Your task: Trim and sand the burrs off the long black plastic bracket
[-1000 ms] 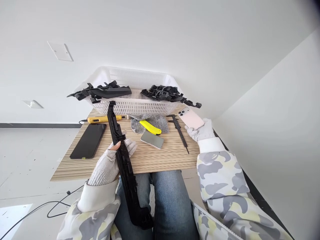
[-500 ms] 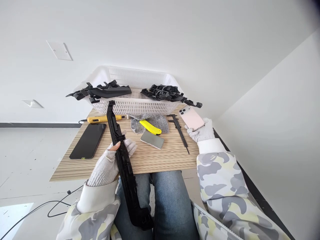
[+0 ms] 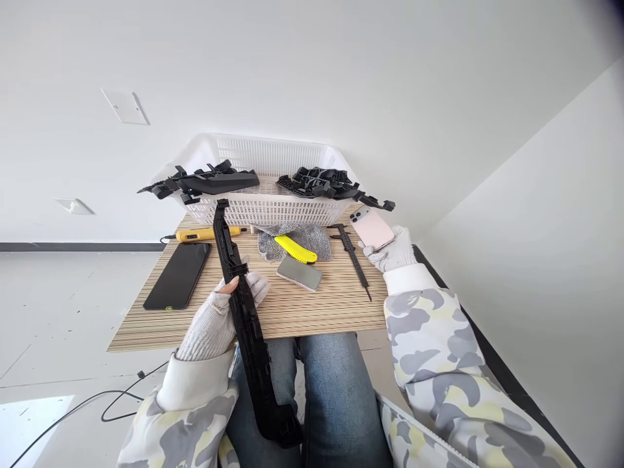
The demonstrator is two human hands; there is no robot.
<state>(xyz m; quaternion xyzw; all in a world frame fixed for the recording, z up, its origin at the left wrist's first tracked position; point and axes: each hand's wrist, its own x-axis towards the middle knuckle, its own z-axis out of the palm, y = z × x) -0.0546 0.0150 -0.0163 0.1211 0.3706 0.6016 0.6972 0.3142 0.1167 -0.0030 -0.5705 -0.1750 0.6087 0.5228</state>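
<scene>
A long black plastic trim part point(image 3: 248, 331) slants from above the table down over my lap. My gloved left hand point(image 3: 229, 305) is closed around its middle, the bare thumb tip on top. At the table's right side, my gloved right hand point(image 3: 392, 252) grips the lower edge of a pink phone point(image 3: 371, 229) with its camera side up; some of those fingers are hidden. Just left of it lies a dark caliper point(image 3: 355, 257). Toward the middle are a yellow utility knife point(image 3: 295, 249) on a grey cloth point(image 3: 319, 242) and a small grey rectangular block point(image 3: 299, 273).
A white plastic basket point(image 3: 273, 207) stands at the back, with black plastic parts point(image 3: 219, 182) at its left and more black parts point(image 3: 319, 182) at its right. On the table's left lie a yellow corded tool point(image 3: 197, 234) and a black phone point(image 3: 178, 275). A cable point(image 3: 117, 392) runs along the floor.
The view has shifted slightly, so the scene sits a little further right. Both hands keep their holds on the trim part and the pink phone.
</scene>
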